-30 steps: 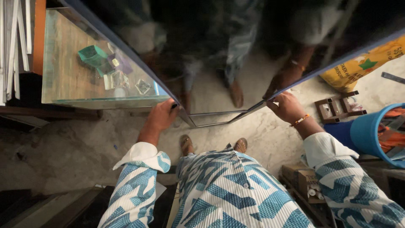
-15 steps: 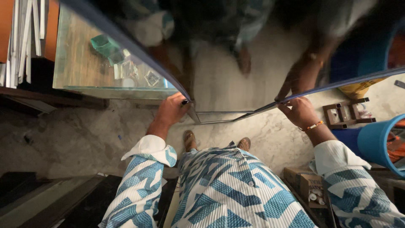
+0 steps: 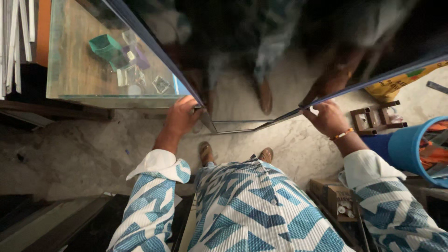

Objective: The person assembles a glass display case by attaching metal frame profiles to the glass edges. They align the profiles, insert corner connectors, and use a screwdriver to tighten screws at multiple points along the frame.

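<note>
I stand over a large mirror pane (image 3: 247, 107) held upright in front of me, its face reflecting my legs and the floor. My left hand (image 3: 182, 116) grips the pane's left edge near its lower corner. My right hand (image 3: 326, 119), with a beaded bracelet on the wrist, grips the pane's right edge. The pane's lower edge hangs just above the stone floor, ahead of my sandalled feet (image 3: 205, 150).
A glass-topped table (image 3: 70, 84) with a green box (image 3: 105, 46) and small glass pieces stands at the left. A blue bucket (image 3: 415, 149), a yellow sack (image 3: 401, 81) and wooden blocks (image 3: 373, 119) lie at the right. A cardboard box (image 3: 333, 196) sits by my right leg.
Both hands keep their grip on the pane's edges. The view has shifted, so the pane and table now sit closer and lower in the picture.
</note>
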